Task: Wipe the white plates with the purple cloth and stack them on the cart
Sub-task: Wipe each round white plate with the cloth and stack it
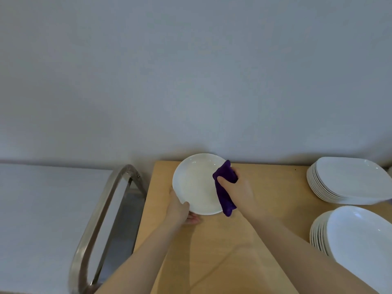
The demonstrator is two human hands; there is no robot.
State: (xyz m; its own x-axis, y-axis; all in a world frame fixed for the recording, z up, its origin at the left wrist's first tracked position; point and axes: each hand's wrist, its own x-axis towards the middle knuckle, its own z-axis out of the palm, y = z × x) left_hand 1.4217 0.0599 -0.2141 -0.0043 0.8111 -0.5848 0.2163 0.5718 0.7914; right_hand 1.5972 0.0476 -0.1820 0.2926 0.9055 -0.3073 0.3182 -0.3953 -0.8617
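Observation:
A round white plate is held tilted above the wooden table. My left hand grips its lower left rim, thumb on top and fingers underneath. My right hand holds a folded purple cloth against the plate's right side; the cloth drapes over the rim. A metal cart with a curved steel handle stands left of the table; its shelf shows grey between the bars.
Two stacks of white plates sit on the table's right side: one at the back right and one nearer. A plain grey wall rises behind. A white surface lies left of the cart.

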